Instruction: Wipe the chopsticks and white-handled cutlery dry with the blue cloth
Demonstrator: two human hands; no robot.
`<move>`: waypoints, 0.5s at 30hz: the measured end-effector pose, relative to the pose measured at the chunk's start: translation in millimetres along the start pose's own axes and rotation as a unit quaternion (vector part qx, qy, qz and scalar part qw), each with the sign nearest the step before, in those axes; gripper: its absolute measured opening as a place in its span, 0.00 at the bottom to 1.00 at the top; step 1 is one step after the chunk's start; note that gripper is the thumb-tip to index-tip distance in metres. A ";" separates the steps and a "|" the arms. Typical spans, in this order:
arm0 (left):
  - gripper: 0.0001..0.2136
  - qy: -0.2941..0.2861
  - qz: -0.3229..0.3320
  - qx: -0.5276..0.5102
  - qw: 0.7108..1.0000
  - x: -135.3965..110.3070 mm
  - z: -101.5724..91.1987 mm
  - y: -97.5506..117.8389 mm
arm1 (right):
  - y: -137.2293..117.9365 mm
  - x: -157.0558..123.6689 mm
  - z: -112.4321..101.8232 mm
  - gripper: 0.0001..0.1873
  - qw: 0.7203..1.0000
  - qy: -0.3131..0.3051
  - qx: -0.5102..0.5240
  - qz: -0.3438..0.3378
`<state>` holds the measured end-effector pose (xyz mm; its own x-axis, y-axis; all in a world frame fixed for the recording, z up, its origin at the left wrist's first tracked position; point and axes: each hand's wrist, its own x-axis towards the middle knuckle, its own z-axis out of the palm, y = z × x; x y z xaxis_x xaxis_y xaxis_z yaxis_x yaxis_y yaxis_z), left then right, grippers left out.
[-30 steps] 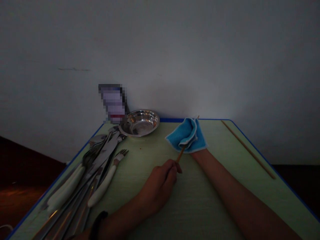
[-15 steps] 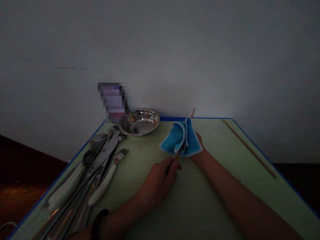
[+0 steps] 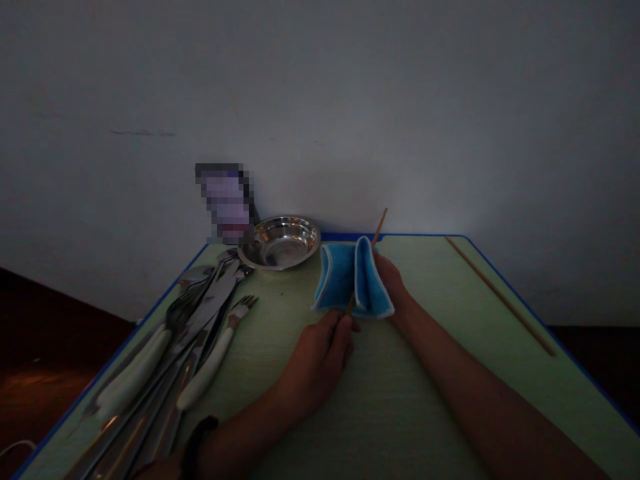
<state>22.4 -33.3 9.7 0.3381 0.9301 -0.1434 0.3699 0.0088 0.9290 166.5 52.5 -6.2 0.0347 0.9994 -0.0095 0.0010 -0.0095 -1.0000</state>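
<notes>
Over the middle of the table, my left hand is closed around the near end of a thin wooden chopstick. A blue cloth with pale edging is folded about the middle of that stick, whose far end sticks out beyond it, pointing up and away. My right hand is closed on the cloth from its right side; the cloth hides most of those fingers. Another chopstick lies alone along the right side of the table.
Several forks, knives and spoons lie heaped along the left side, among them a white-handled fork. A shiny metal bowl stands at the back, beside a blurred phone-like object leaning on the wall. The green table has a blue edge.
My right hand and the cloth have shifted slightly left and toward me along the chopstick. More of its far end shows, and the cloth's folds have changed shape. My left hand stays nearly still.
</notes>
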 end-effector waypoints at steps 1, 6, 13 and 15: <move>0.14 -0.002 0.000 -0.001 1.000 -0.1 -0.2 0.2 | -0.5 -0.8 1.2 0.17 0.999 -0.003 0.038 0.008; 0.15 -0.003 0.005 0.001 1.000 0.3 -0.5 0.4 | -1.9 -1.3 3.4 0.16 0.997 0.010 0.072 0.017; 0.15 0.006 0.008 0.007 1.000 1.2 -0.3 2.7 | -1.8 -2.8 2.6 0.10 0.971 -0.059 0.218 0.080; 0.15 0.013 0.006 0.014 1.000 1.4 -0.3 2.7 | -1.6 -5.0 4.6 0.08 0.957 -0.119 0.243 0.102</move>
<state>23.6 -31.8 12.1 0.3209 0.9390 -0.1234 0.3904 -0.0124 0.9205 161.8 47.7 -4.6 -0.2445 0.9584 -0.1475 -0.4481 -0.2466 -0.8593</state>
